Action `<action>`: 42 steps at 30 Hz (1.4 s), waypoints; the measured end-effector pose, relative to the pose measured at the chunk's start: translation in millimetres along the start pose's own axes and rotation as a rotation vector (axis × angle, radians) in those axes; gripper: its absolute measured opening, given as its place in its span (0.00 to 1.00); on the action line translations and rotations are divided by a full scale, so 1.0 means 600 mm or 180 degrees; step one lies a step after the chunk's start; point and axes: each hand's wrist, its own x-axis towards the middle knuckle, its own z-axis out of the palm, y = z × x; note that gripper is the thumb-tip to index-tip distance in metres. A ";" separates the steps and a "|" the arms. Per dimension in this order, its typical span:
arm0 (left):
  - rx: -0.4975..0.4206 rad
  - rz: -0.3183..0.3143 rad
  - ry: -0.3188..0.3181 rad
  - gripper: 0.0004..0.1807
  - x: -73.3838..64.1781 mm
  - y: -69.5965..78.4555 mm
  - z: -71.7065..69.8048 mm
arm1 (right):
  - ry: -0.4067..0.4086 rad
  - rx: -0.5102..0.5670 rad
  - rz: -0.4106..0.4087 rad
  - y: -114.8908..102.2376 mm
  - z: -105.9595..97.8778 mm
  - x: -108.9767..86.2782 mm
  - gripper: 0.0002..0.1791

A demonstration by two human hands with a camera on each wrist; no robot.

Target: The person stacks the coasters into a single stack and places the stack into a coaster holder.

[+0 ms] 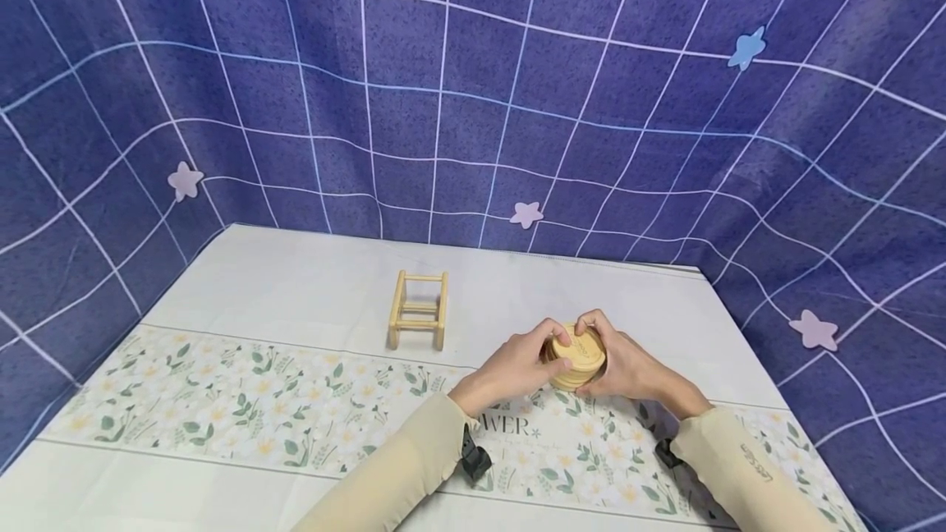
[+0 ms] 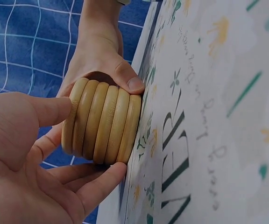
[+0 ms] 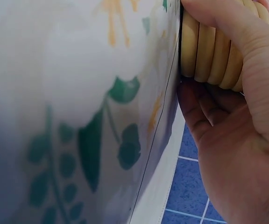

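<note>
A stack of several round wooden coasters [image 1: 579, 355] stands on the table, with dark lettering on the top one. My left hand [image 1: 526, 360] grips the stack from the left, its thumb on the top coaster's edge. From the other side my right hand [image 1: 628, 360] holds the same stack, fingers curled about its rim. In the left wrist view the coasters [image 2: 104, 122] lie flush against each other, the lowest right at the table surface. The right wrist view shows the thumb and fingers of the right hand [image 3: 239, 130] around the lower coasters [image 3: 214, 53].
A small wooden rack [image 1: 419, 323] with posts and crossbars stands left of the hands, toward the back. A flower-print band [image 1: 244, 405] crosses the white table [image 1: 310, 269]. Behind and beside the table hangs a blue grid-patterned curtain [image 1: 414, 130] with stars.
</note>
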 end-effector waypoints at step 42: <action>-0.0229 -0.0008 0.0200 0.12 0.001 0.005 -0.003 | 0.0183 0.0114 -0.0231 0.003 -0.008 -0.002 0.48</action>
